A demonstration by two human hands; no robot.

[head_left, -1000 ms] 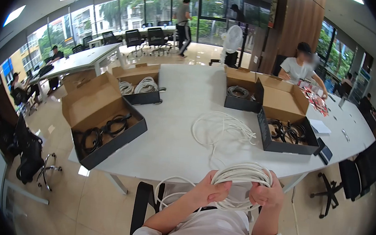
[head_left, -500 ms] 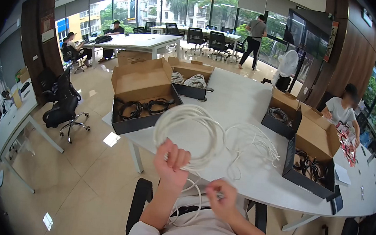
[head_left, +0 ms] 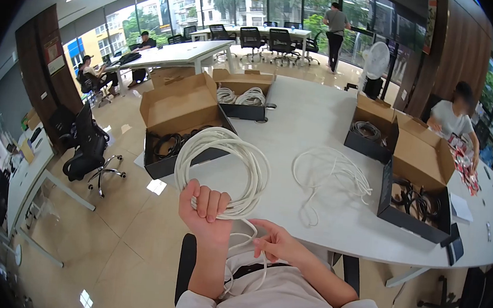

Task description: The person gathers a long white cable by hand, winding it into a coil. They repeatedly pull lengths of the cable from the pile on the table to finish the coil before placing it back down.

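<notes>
Nearest me, the left hand point(head_left: 206, 209) is raised as a closed fist. All 4 fingers point(head_left: 210, 199) wrap the bottom of the coil point(head_left: 257, 166). The coil is white cable wound in several loose, roughly round turns. It stands upright above the fist, in the air before the table point(head_left: 315, 110) edge.

Just right and lower, the right hand point(head_left: 276, 246) is half closed. Its thumb and forefinger pinch the tail point(head_left: 249, 232), which drops from the coil towards the shirt.

On the table beyond, 1 loose cable point(head_left: 330, 170) lies in slack white loops, well apart from both hands.

4 open cardboard boxes stand on the table:
- Box 1 point(head_left: 174, 104), left and partly behind the coil, holds black cables.
- Box 2 point(head_left: 419, 160), right, also holds black cables.
- Box 3 point(head_left: 373, 115), behind box 2, holds 1 greyish coil.
- Box 4 point(head_left: 242, 83), far left, holds 2 white coils.

Farther off, 1 person point(head_left: 452, 119) sits at the right end of the table.
</notes>
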